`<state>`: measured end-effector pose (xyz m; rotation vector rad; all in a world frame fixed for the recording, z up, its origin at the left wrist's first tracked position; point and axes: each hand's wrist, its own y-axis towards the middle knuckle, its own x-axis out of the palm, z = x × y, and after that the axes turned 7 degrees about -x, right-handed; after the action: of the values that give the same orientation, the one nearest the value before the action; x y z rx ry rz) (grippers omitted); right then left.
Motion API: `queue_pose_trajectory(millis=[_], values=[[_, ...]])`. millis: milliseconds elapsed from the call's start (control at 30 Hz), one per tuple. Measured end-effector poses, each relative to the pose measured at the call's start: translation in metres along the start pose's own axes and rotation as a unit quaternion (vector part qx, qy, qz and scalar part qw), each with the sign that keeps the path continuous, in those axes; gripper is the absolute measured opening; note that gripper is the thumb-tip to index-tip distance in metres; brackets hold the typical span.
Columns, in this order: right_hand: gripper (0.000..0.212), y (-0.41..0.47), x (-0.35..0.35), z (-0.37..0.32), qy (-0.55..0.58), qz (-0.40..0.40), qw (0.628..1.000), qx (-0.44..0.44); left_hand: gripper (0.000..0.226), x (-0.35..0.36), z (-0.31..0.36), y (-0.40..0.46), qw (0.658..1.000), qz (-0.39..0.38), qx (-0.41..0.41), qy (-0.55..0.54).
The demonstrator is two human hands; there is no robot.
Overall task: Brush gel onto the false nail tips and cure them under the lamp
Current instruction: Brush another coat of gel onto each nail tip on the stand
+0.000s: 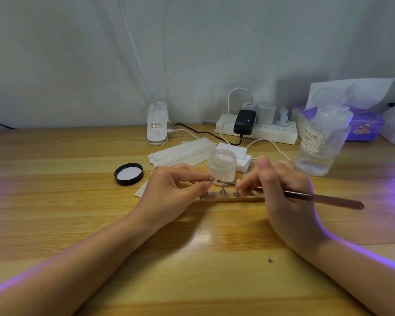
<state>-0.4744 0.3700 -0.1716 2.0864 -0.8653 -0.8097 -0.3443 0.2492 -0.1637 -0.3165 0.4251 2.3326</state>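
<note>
The job looks to be in its brushing stage, with curing not yet begun as far as can be judged: the wooden stand (232, 198) sits on the table (78, 213) near its middle, and no lamp housing shows, only violet light spilling in from the right edge. The left hand (176, 188) pinches a small metal holder (210, 179) between thumb and forefinger, lifted just above the stand; whether a false nail tip sits on its end is too small and blurred to tell. The right hand (281, 185) grips the brush (306, 197) like a pen, fingers curled round the dark shaft, bristle end reaching left toward the holder, the two almost touching.

On the stand, conical metal holders (222, 191) stand upright in a row, with a small round base at the left end of the row standing bare. Pale pinkish tips seem to sit on top of some, but their gloss or coating cannot be read. So how many tips are already coated is unclear; at least the one in hand appears to be in work, and the rest of the row plus all the curing likely remain.

Just behind the stand is the open gel jar (222, 166), translucent with whitish content, and its black lid (128, 174) lies upturned to the left. A clear bottle (322, 137) stands toward the right edge, a power strip (257, 131) along the back edge
</note>
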Motion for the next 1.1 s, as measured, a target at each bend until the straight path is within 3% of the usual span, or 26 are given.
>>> queue_pose_trajectory(millis=[133,267,400,567,733,1100], values=[[0.039,0.0022,0.0031,0.0004,-0.036,-0.023,0.998,-0.038,0.015,0.0001,-0.0001,0.0003,1.0,-0.001,0.004,0.003],[0.042,-0.0005,0.0008,0.0017,0.012,0.005,1.0,-0.002,0.015,-0.0009,-0.0002,0.0002,1.0,-0.005,0.001,0.01],[0.034,0.0027,0.0033,0.0013,-0.028,-0.016,0.999,-0.028,0.015,-0.0004,0.0,-0.0001,1.0,-0.005,0.005,0.008],[0.041,-0.0002,0.0003,0.0016,0.023,0.007,1.0,-0.001,0.016,-0.0003,-0.0002,0.0003,1.0,-0.01,0.008,0.014],[0.038,0.0019,0.0033,0.0014,-0.024,-0.024,0.999,-0.031,0.018,0.0005,-0.0012,0.0006,1.0,-0.005,0.02,0.02],[0.044,-0.0006,0.0019,0.0011,0.008,-0.006,1.0,-0.004,0.024,0.0012,-0.0032,0.0013,0.999,-0.004,0.037,0.026]])
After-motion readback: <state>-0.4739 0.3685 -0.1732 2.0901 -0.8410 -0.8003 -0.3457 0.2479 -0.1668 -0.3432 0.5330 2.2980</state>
